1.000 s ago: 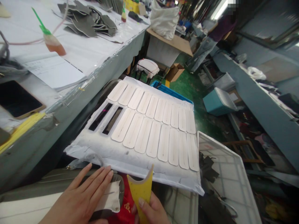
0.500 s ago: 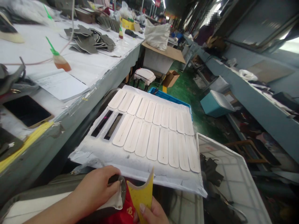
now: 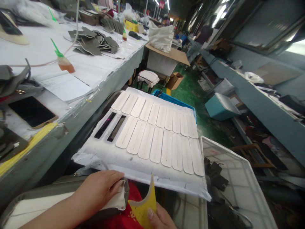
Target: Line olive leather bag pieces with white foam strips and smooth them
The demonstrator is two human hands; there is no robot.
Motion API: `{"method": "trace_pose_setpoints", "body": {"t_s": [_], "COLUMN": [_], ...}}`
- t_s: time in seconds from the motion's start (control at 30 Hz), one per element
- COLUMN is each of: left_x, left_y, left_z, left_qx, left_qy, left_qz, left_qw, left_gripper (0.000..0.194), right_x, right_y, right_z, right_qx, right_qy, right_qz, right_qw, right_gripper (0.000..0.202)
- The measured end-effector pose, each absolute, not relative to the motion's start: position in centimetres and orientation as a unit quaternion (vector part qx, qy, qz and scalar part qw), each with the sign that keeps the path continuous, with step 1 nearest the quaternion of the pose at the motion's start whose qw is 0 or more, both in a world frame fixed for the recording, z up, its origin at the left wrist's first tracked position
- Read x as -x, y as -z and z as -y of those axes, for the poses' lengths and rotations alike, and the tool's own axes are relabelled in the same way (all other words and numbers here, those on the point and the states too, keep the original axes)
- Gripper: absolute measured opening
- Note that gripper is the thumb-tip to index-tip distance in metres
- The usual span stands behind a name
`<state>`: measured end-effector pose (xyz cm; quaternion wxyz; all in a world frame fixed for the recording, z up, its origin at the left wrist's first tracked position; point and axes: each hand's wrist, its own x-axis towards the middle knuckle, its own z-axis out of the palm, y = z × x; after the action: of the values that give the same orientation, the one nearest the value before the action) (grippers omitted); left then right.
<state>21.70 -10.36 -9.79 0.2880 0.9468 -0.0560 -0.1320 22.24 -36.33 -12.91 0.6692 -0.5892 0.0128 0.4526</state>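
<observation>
At the lower left my left hand [image 3: 98, 190] is closed round the end of a dark grey piece with a white lining [image 3: 47, 203], which lies across the bottom left. My right hand [image 3: 160, 218], at the bottom centre, pinches a yellow piece [image 3: 144, 211] with a curved, pointed top edge. A small gap parts the yellow piece from the lined piece. Red cloth [image 3: 119, 221] shows beneath both. Beyond the hands, a white-covered board [image 3: 109, 154] carries two rows of pale oblong pieces [image 3: 156, 144] and two dark strips [image 3: 115, 128] at its left.
The long table [image 3: 100, 68] at left holds a phone [image 3: 32, 111], a notebook [image 3: 65, 86], a glue bottle [image 3: 65, 65] and grey pieces [image 3: 95, 43]. A white crate [image 3: 238, 168] stands at right, a blue bin [image 3: 220, 106] beyond it. A person [image 3: 203, 33] stands far back.
The yellow piece has turned and dropped slightly in my right hand. My left hand's fingers have flattened over the lined piece's end. The distant person has shifted left.
</observation>
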Motion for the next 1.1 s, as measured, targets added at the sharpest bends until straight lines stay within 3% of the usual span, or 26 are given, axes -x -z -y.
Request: {"method": "trace_pose_setpoints", "body": {"t_s": [0.13,0.33,0.43,0.73,1.1], "left_x": [-20.3,-16.9,-16.7,-17.3,-17.6], "left_y": [9.7,10.8,10.6,11.1,11.6], "left_z": [8.7,9.0,10.6,12.5,11.6], "left_qx": [-0.933,-0.963,-0.968,-0.982,-0.974], "left_qy": [0.151,0.058,0.049,0.036,-0.014], "left_qz": [0.051,0.125,0.134,0.105,0.13], "left_qw": [0.324,0.233,0.206,0.155,0.188], "left_gripper": [0.042,0.104,0.121,0.124,0.111], "right_x": [-23.3,-23.4,-23.8,-24.6,-25.0], "right_y": [11.7,10.7,10.0,10.6,11.1], "right_z": [36.8,36.0,34.8,33.2,32.7], "right_qx": [0.65,0.693,0.693,0.62,0.674], "right_qy": [-0.468,-0.525,-0.567,-0.651,-0.575], "right_qz": [0.124,0.125,0.113,0.113,0.218], "right_qw": [0.586,0.479,0.43,0.422,0.409], "right_gripper": [0.044,0.034,0.035,0.036,0.044]}}
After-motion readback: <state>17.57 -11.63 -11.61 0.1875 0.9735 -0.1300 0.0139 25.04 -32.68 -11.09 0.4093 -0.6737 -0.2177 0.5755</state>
